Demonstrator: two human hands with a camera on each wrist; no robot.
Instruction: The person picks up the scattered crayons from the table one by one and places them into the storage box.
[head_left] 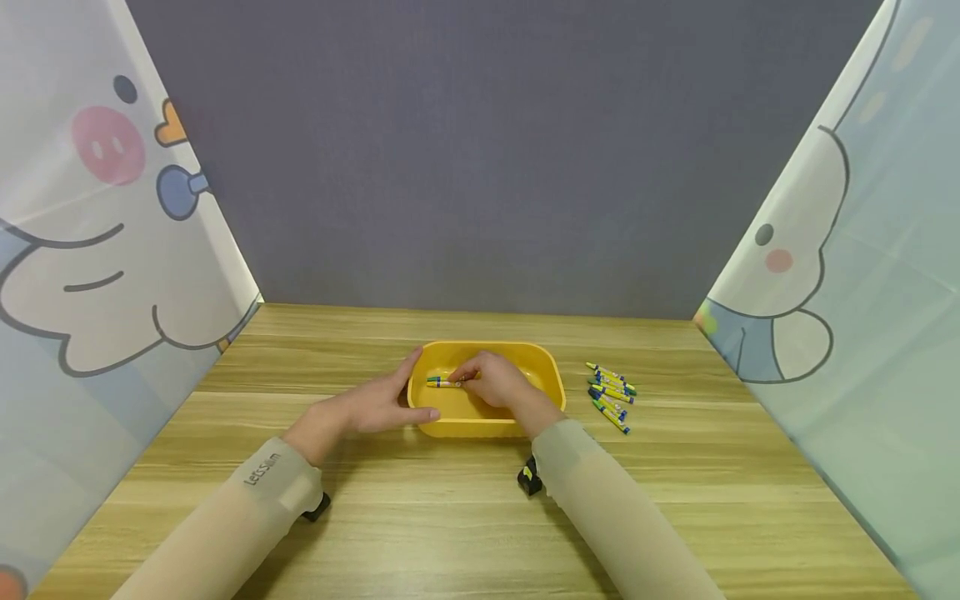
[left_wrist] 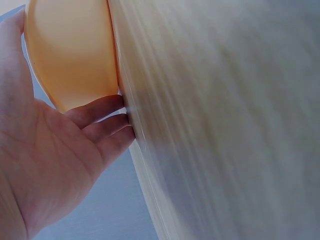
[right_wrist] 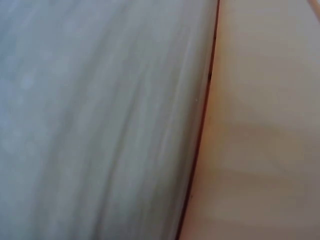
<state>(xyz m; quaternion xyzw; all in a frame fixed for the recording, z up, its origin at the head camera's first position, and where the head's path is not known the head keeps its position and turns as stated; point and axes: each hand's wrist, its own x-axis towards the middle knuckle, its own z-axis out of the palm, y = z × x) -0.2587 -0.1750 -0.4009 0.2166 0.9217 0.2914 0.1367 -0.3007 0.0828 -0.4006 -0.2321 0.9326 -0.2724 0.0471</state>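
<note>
A yellow plastic bin (head_left: 480,428) stands on the table. My left hand (head_left: 378,403) rests against its left end, thumb stretched over the front rim. In the left wrist view the fairly straight fingers of the left hand (left_wrist: 55,155) touch the bin wall (left_wrist: 75,50) near the tabletop. Inside the bin, my right hand (head_left: 495,382) reaches down and pinches a crayon. Crayons (head_left: 441,383) with yellow-and-blue wrappers and green tips show left of its fingertips; the fingers partly cover them. The right wrist view shows only the bin's side (right_wrist: 260,125) and tabletop, not the hand.
Several loose crayons (head_left: 611,392) lie in a small pile on the wooden table (head_left: 420,517), right of the bin. A dark grey panel (head_left: 480,167) stands behind, with cartoon-printed sheets (head_left: 862,275) at both sides.
</note>
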